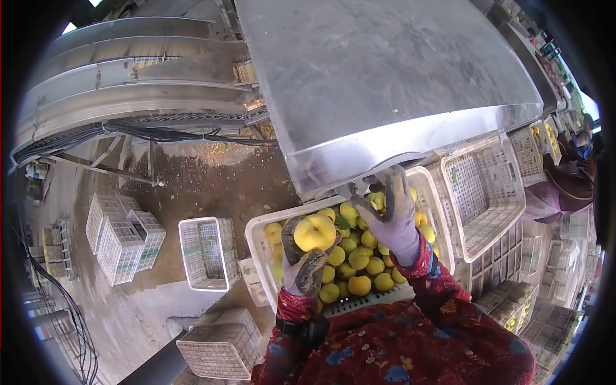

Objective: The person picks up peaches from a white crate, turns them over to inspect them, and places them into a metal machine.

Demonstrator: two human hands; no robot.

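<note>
My left hand (303, 260), in a dirty grey glove, is closed round a large yellow fruit (314, 232) over the left part of a white crate (258, 232). Many yellow-green fruits (359, 258) fill that crate. At its back right, by the edge of the metal machine, my right hand (390, 208) is gloved too, with its fingers curved and apart. Fruit shows between and behind those fingers; whether the hand grips any of it is hard to make out.
The metal machine (398, 70) spans the top centre. An empty white crate (481, 186) adjoins at right. Another crate (208, 253) and stacked crates (122, 240) stand on the floor at left. A person (558, 189) is at far right.
</note>
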